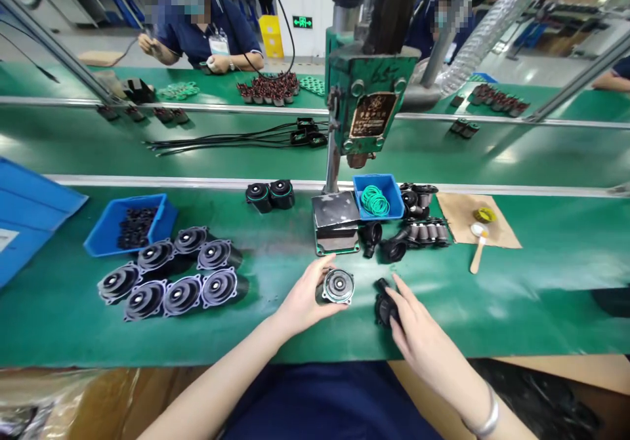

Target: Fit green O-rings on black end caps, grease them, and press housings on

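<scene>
My left hand (311, 290) is closed round a black pump body (339, 286), whose flanged round face points up and has a green ring near its rim. To its right, my right hand (412, 319) grips a black pump cover (385, 307) with a short spout, close above the green table. Behind the hands, two more black covers (394, 250) lie beside the press base (337, 238). Several pump bodies (182, 294) with flanged faces stand grouped on the left.
A green press (367, 99) rises at the middle. Blue bins hold green rings (375, 200) and small black parts (135, 228). Two pump bodies (270, 195) stand left of the press. Cardboard (502, 227) at right bears a yellow tub (485, 214); a brush (476, 256) overlaps its edge. A co-worker (207, 33) sits opposite.
</scene>
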The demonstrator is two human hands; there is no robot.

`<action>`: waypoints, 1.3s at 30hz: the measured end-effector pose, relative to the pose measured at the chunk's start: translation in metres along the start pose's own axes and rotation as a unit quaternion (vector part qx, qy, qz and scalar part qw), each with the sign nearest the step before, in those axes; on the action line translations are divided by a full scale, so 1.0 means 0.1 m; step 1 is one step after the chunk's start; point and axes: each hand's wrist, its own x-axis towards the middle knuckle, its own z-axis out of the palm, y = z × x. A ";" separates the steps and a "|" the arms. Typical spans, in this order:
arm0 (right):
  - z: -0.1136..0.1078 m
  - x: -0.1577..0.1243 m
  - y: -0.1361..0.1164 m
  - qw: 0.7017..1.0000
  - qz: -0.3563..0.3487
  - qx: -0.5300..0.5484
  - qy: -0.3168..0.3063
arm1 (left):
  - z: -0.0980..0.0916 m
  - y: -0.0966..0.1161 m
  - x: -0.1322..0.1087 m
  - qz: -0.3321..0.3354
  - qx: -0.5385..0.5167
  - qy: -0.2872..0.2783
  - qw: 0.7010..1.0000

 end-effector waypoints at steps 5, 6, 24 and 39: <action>-0.02 0.07 0.16 0.993 -0.016 0.112 -0.017 | 0.06 -0.07 -0.04 -0.008 -0.091 0.010 0.996; 0.00 0.09 0.19 0.992 -0.014 0.124 -0.006 | 0.06 -0.08 -0.04 -0.008 -0.094 0.011 0.995; -0.10 0.92 -0.44 0.976 0.013 0.146 0.159 | 0.09 -0.14 -0.11 0.055 0.043 0.043 0.997; -0.08 0.98 -0.47 0.982 -0.081 0.124 0.114 | 0.08 -0.17 -0.09 0.089 0.043 0.030 0.995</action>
